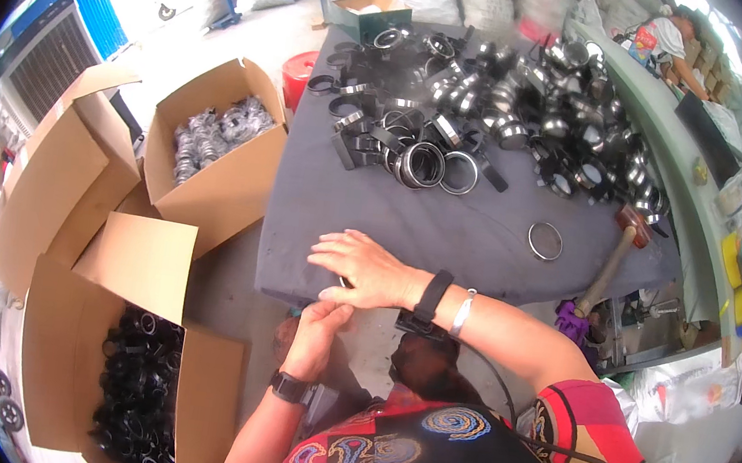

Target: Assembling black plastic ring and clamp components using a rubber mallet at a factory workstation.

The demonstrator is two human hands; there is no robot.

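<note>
Over the near left corner of the grey-covered table (500, 219), my right hand (366, 270) reaches leftward with its fingers stretched out. A small dark bit shows between its thumb and palm; what it belongs to is hidden. My left hand (316, 333) is closed just below, at the table's edge, touching or almost touching the right thumb; anything inside it is hidden. Farther up the table lies a big heap of black and silver metal rings (424, 164), several with black strap-like pieces. One thin silver ring (545, 240) lies apart, right of my hands.
At the table's right edge lies a mallet (633, 225) with a purple-wrapped handle. On the left stand an open carton (236, 170) of plastic-wrapped parts and another carton (210, 396) of black rings. A red bucket (298, 72) is behind. Another person (671, 46) is at far right.
</note>
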